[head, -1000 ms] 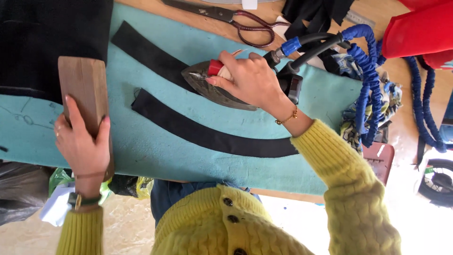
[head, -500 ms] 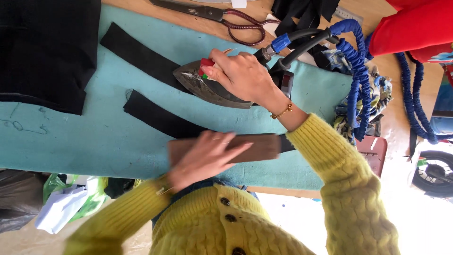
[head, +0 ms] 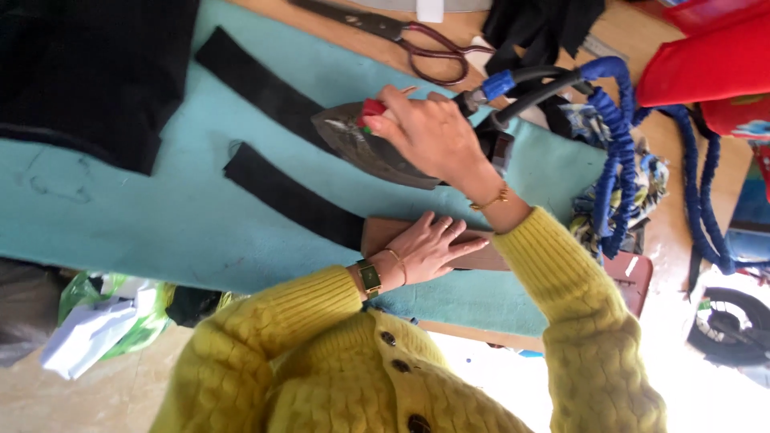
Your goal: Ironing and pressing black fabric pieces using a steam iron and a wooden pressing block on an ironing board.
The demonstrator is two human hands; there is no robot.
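We are looking at a dull, scuffed metal iron (head: 365,144), a smooth brown wooden block (head: 385,234) and matt black cloth strips (head: 281,192) (slightly fuzzy) lying on the soft, matt teal padding (head: 160,224); our sleeves (head: 561,281) are showing chunky yellow knit.

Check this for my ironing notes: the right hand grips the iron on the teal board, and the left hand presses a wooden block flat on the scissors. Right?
Not quite. In the head view the left hand presses the wooden block on the lower black fabric strip, not the scissors, which lie apart at the far edge. The right hand does grip the iron.
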